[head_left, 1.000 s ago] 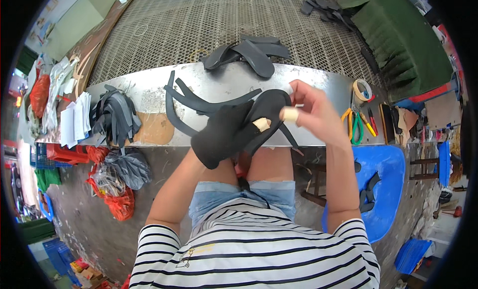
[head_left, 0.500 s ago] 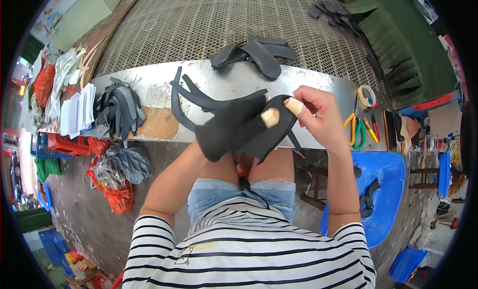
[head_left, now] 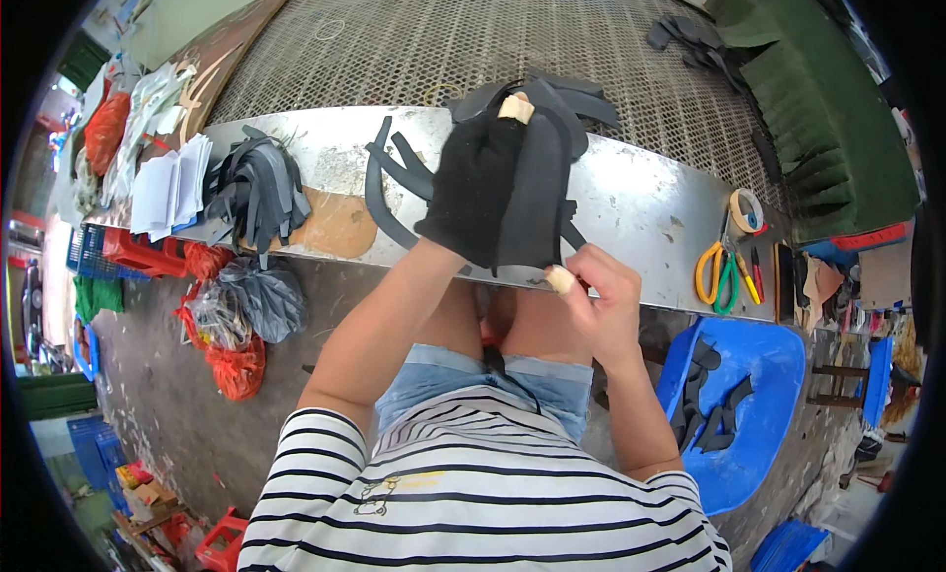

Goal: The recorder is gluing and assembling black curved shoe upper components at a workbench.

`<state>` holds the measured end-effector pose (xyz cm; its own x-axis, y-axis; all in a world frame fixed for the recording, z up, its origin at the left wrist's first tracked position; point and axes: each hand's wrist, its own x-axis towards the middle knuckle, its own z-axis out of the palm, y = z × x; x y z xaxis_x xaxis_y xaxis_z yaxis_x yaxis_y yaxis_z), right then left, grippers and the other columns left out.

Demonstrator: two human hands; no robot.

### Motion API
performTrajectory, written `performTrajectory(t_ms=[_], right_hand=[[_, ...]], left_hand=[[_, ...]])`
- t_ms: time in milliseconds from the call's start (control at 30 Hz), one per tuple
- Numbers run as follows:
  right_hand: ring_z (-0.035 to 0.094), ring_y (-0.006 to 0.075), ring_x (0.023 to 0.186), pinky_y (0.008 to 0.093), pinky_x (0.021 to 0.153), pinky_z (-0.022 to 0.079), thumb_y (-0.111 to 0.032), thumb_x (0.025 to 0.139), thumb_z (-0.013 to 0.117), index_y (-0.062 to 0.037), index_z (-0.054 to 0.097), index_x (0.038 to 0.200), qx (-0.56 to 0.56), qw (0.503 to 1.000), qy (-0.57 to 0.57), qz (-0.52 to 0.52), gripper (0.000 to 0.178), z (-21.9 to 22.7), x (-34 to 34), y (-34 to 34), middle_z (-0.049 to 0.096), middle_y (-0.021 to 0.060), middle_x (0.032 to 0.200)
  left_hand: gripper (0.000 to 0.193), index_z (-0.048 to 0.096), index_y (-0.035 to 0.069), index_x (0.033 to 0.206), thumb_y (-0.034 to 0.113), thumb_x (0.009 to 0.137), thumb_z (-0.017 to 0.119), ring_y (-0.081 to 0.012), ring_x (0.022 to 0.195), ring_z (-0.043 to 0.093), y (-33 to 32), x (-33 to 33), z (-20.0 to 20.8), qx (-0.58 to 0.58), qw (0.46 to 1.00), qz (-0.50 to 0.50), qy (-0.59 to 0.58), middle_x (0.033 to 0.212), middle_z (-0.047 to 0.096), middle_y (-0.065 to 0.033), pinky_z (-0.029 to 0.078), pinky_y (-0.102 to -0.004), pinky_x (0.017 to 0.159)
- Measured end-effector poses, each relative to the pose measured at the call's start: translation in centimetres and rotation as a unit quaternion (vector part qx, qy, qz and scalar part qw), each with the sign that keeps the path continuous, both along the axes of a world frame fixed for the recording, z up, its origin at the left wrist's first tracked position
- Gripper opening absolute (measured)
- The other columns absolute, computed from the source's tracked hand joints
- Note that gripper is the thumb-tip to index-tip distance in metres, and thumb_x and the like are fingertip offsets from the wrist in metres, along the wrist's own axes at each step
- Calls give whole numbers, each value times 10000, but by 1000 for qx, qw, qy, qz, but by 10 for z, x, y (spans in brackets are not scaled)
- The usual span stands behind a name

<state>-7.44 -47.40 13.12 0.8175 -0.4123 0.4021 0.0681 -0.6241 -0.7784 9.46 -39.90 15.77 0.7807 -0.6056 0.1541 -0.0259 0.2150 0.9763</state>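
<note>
Hands (head_left: 473, 193) on black sole (head_left: 537, 193) near bench (head_left: 641, 232) edge (open room rightward)

The metal desk (head_left: 641, 232) carries white papers (head_left: 168, 195) at left, then a bundle of dark strips (head_left: 254, 190), a flat brown piece (head_left: 338, 224) and loose black strips (head_left: 375, 188). A tape roll (head_left: 737, 209) lies at right, dark flat pieces (head_left: 591, 103) along the far edge.
</note>
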Motion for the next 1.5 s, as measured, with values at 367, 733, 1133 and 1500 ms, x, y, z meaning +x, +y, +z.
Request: performTrajectory(t_ms=[367, 733, 1133, 1500], right_hand=[[458, 51, 510, 180, 436, 325, -183, 941, 527, -35, 578, 731, 572, 791, 33, 217, 262, -37, -13, 10, 578, 22, 658], [458, 8, 547, 172, 474, 335, -210, 873, 638, -27, 638, 805, 253, 966, -35, -30, 194, 42, 26, -43, 532, -57, 630], [451, 14, 450, 161, 408, 310, -162, 821, 685, -56, 585, 748, 394, 918, 37, 13, 163, 10, -1, -13, 519, -49, 595], [546, 66, 786, 203, 662, 429, -113, 808, 687, -25, 610, 1059, 224, 950, 0, -219, 277, 16, -104, -65, 615, -2, 886]], left_hand=[[604, 558, 12, 1161, 545, 911, 423, -252, 986, 586, -10, -11, -27, -280, 822, -406, 284, 971, 641, -114, 498, -363, 796], [215, 611, 11, 970, 212, 893, 597, -60, 713, 522, 11, -38, 15, 46, 987, -133, 77, 786, 595, 2, 435, -232, 605], [203, 594, 12, 929, 196, 942, 510, -49, 695, 504, -1, -37, -16, -10, 999, -41, 24, 736, 569, 17, 411, -237, 575], [239, 566, 53, 1088, 227, 928, 532, -66, 717, 534, -11, -60, -60, 72, 982, -172, -18, 850, 578, -15, 440, -219, 601]])
